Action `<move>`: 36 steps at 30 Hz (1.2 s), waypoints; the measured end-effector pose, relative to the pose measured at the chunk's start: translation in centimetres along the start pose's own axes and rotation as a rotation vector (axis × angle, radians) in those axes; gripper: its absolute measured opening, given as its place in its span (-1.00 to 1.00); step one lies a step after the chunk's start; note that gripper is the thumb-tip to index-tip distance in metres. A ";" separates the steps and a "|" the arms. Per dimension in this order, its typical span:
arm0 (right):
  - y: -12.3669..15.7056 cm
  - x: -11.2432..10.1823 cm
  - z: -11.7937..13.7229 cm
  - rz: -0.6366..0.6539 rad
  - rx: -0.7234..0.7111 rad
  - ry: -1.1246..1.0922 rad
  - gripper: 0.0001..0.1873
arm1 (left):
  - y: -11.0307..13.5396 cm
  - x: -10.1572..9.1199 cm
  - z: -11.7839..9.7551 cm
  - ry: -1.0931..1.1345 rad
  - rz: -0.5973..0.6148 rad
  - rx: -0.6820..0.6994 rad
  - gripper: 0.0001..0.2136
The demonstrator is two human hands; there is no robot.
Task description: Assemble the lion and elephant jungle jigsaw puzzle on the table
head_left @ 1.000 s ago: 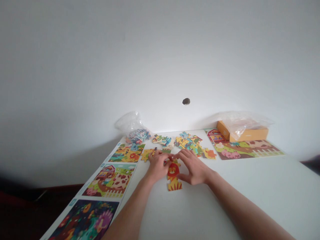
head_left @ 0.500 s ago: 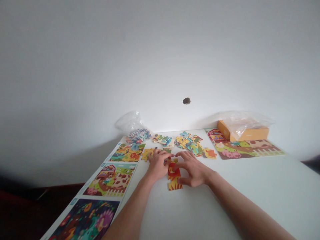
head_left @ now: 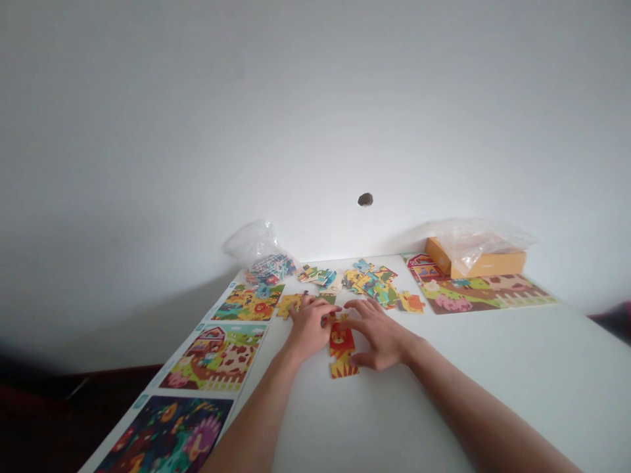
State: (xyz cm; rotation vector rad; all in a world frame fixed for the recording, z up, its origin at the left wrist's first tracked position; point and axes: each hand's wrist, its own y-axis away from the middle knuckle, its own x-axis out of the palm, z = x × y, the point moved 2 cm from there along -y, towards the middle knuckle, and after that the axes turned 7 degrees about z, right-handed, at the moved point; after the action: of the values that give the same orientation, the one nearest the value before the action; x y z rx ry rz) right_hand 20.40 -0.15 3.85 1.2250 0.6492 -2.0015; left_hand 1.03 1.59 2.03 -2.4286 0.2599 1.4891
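Observation:
Two joined jigsaw puzzle pieces lie flat on the white table between my hands: a red puzzle piece (head_left: 340, 339) with a lion's face above and a yellow puzzle piece (head_left: 345, 368) with spiky orange leaves below. My left hand (head_left: 310, 326) curls its fingers at the upper left of the red piece, pinching puzzle pieces that it partly covers. From the right, my right hand (head_left: 378, 332) grips the joined pieces by their side, index finger at the red one and thumb by the yellow one. Just beyond my left fingers lies another yellow puzzle piece (head_left: 284, 306).
A heap of loose puzzle pieces (head_left: 372, 282) lies behind my hands. A clear bag (head_left: 261, 246) of pieces stands at the back left. Picture sheets (head_left: 211, 358) line the left edge. Back right, an orange box (head_left: 493, 263) under clear plastic rests on a farm picture (head_left: 473, 297).
The view has shifted slightly. Both hands keep nearly the same place around the joined pieces, and a little more of the lion's face shows.

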 end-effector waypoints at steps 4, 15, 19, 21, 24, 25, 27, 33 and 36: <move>-0.1 -0.2 -0.2 -0.008 -0.034 -0.016 -0.33 | 0.1 -0.1 -0.3 0.028 0.047 0.022 -0.70; 0.0 -0.4 0.7 0.082 -0.099 -0.028 -0.38 | -0.1 -0.4 1.4 -0.165 -0.259 -0.324 -0.60; 0.0 -0.6 1.0 0.081 -0.135 -0.025 -0.50 | -0.2 0.1 2.5 -0.225 -0.246 -0.513 -0.46; -0.1 -0.6 0.9 0.047 -0.138 -0.033 -0.58 | -0.3 0.3 2.8 -0.222 -0.224 -0.509 -0.46; -0.2 -0.4 0.4 -0.039 -0.104 -0.036 -0.69 | -0.6 0.6 3.2 -0.162 -0.203 -0.418 -0.49; -0.2 -0.3 0.2 -0.076 -0.083 -0.031 -0.72 | -0.7 0.7 3.3 -0.131 -0.201 -0.378 -0.49; -0.3 0.0 -0.3 -0.147 -0.031 -0.013 -0.78 | -0.8 0.9 3.4 -0.064 -0.212 -0.304 -0.49; -0.7 0.3 -2.0 -0.273 0.147 0.031 -0.77 | -1.1 1.6 3.2 0.102 -0.280 -0.113 -0.45; -1.0 0.3 -2.6 -0.304 0.268 0.080 -0.74 | -1.2 1.7 3.0 0.116 -0.291 -0.062 -0.42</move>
State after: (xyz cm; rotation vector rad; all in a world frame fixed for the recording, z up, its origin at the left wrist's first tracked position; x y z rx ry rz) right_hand 21.00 2.24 2.51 1.4390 0.6526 -2.3610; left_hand -0.40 3.71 -0.57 -2.4755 -0.1148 1.2500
